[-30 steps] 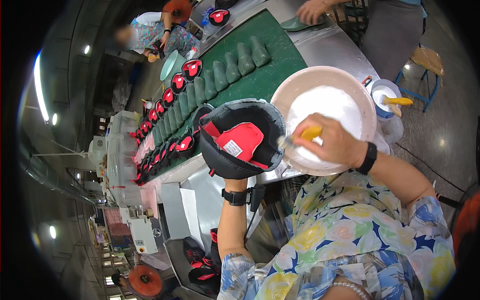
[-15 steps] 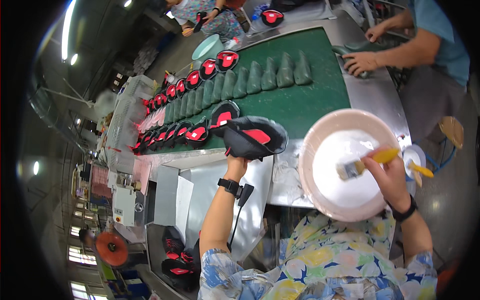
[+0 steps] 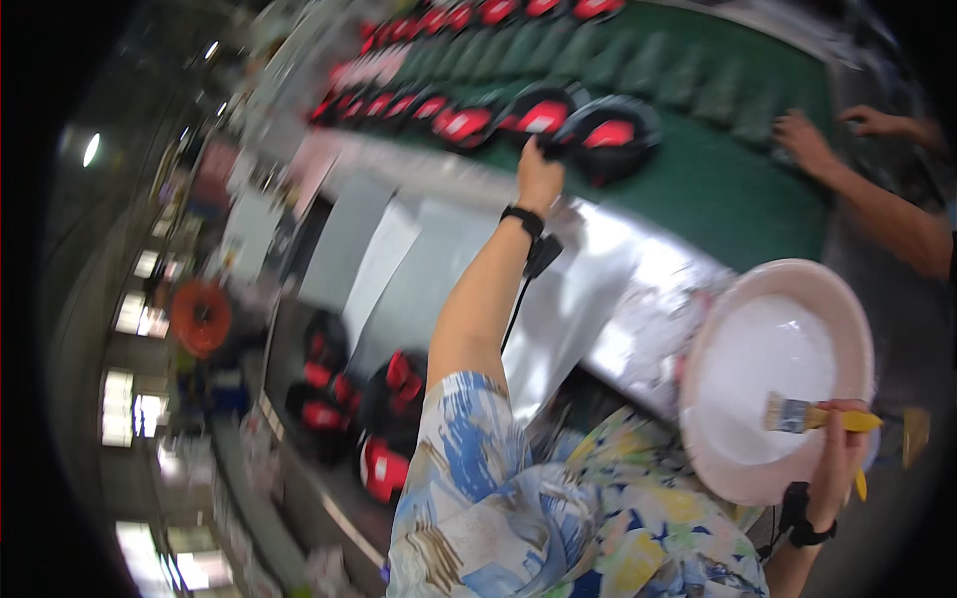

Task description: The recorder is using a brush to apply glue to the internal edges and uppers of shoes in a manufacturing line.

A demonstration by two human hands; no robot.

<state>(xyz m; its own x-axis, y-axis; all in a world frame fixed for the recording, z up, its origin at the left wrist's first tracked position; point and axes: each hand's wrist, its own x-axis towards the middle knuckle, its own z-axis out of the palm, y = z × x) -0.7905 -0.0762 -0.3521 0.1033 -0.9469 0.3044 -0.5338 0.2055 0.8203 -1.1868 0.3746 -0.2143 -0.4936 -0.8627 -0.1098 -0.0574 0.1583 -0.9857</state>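
Observation:
My left hand (image 3: 539, 179) reaches out to the near edge of the green table. Its fingers are closed on the back end of a black shoe upper (image 3: 618, 159) with a red inside, at the end of a row of similar shoe uppers (image 3: 464, 124). Blur softens the grip. In my right hand (image 3: 842, 458) is a paintbrush (image 3: 793, 413) with a yellow handle, held level over a pale pink basin (image 3: 859, 329). White liquid (image 3: 748, 374) fills the basin's lower part, and the bristles hang above it.
Dark green shoe lasts (image 3: 638, 65) line the green table (image 3: 688, 169), with more uppers behind. A co-worker's hands (image 3: 805, 145) rest at its right side. More black and red shoes (image 3: 384, 463) lie in a grey tray at lower left. A metal sheet (image 3: 469, 249) spans the front.
My view has swung left. The shoe upper in my left hand has gone from beside the basin to the row's end. My right hand keeps the brush over the basin.

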